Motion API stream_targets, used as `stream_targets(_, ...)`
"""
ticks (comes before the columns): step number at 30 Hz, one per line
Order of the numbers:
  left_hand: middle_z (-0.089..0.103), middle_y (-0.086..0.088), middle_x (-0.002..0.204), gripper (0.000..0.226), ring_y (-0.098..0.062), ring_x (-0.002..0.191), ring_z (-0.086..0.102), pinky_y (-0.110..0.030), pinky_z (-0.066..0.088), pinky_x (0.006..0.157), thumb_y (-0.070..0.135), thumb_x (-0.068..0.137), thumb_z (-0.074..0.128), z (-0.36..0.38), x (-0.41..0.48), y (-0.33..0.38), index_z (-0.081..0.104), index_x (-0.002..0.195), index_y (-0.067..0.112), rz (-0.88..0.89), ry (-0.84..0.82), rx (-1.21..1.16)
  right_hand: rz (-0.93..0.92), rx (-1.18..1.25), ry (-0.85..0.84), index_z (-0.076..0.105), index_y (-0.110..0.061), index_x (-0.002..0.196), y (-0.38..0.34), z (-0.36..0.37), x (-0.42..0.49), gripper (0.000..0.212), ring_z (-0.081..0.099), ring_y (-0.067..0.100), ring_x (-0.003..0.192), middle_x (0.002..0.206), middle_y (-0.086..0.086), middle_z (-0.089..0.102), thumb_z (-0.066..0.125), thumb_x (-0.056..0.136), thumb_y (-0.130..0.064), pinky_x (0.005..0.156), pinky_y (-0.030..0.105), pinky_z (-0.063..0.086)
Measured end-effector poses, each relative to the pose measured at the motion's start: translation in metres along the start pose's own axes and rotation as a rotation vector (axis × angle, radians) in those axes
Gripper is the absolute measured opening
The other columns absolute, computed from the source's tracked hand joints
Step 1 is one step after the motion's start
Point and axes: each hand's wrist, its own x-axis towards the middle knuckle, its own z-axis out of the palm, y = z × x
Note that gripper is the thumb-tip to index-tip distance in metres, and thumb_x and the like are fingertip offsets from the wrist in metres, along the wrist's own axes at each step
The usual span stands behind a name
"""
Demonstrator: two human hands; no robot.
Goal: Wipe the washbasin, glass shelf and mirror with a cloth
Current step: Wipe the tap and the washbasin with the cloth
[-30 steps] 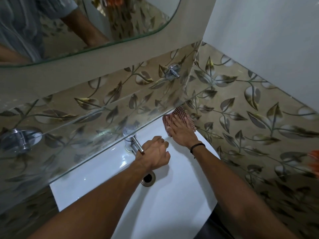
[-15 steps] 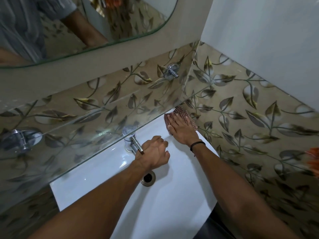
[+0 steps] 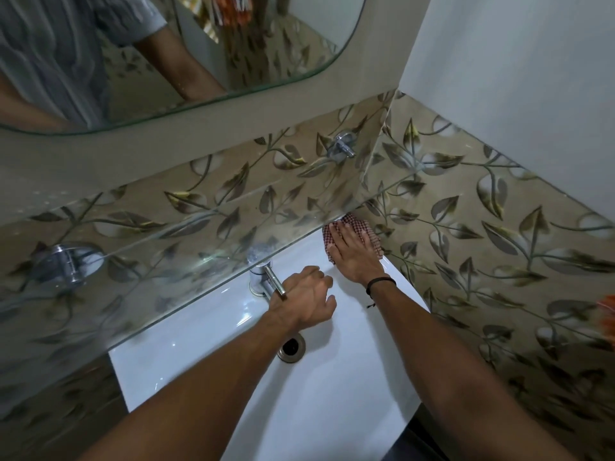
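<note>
A white washbasin fills the lower middle, with a chrome tap at its back rim. My right hand lies flat on a red checked cloth, pressing it onto the basin's far right corner under the glass shelf. My left hand is curled over the tap's spout, which its fingers hide. The mirror hangs above and reflects my arm and a striped shirt.
Leaf-patterned tiles cover the back and right walls. Chrome shelf brackets sit at the left and right. The drain is just below my left wrist. Something orange shows at the right edge.
My right hand has slid the cloth slightly back into the corner. My left hand stays on the tap.
</note>
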Motion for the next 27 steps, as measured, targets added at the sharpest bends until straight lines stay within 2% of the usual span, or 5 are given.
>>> stream_targets(6,0.06,-0.001,0.136,0.042,-0.015,0.137,0.042,-0.035,0.038,0.106,0.052,0.099,0.047,-0.007,-0.014,-0.005,0.064,0.127,0.025,0.094,0.016,-0.196,-0.005,-0.014,-0.023,0.0,-0.028,0.16,0.001,0.002,0.003,0.069,-0.003,0.01,0.154,0.169,-0.005,0.0,0.0,0.097,-0.055,0.122,0.044,-0.008)
stream_targets(12,0.06,-0.002,0.137,0.041,-0.018,0.137,0.046,-0.03,0.036,0.114,0.045,0.099,0.058,0.001,-0.084,-0.018,0.062,0.129,0.016,0.48,0.239,-0.252,-0.012,-0.043,-0.019,0.001,-0.027,0.161,0.007,0.005,0.006,0.081,-0.002,0.01,0.154,0.169,-0.006,-0.002,-0.008,0.087,-0.058,0.122,0.048,-0.005)
stream_targets(16,0.06,-0.003,0.132,0.038,-0.02,0.129,0.052,-0.03,0.04,0.107,0.043,0.098,0.061,0.016,-0.131,-0.061,0.064,0.125,0.015,0.363,0.326,-0.199,-0.011,-0.059,-0.018,0.001,-0.027,0.161,0.006,0.005,0.004,0.087,-0.002,0.011,0.155,0.169,-0.006,-0.002,-0.012,0.082,-0.06,0.123,0.049,-0.004)
stream_targets(21,0.055,0.003,0.13,0.036,-0.02,0.121,0.053,-0.032,0.041,0.101,0.049,0.1,0.053,0.019,-0.144,-0.134,0.059,0.124,0.023,0.186,0.238,-0.04,0.006,-0.074,-0.044,-0.001,-0.029,0.161,0.008,0.007,0.009,0.089,-0.005,0.009,0.154,0.168,-0.009,-0.007,-0.015,0.079,-0.061,0.123,0.049,-0.005)
stream_targets(27,0.053,0.007,0.131,0.039,-0.015,0.125,0.049,-0.034,0.042,0.103,0.054,0.101,0.047,0.018,-0.13,-0.16,0.058,0.125,0.024,0.16,0.184,-0.076,0.029,-0.055,-0.026,-0.002,-0.033,0.16,0.008,0.009,0.008,0.081,-0.008,0.006,0.153,0.167,-0.012,-0.01,-0.009,0.084,-0.061,0.123,0.051,-0.004)
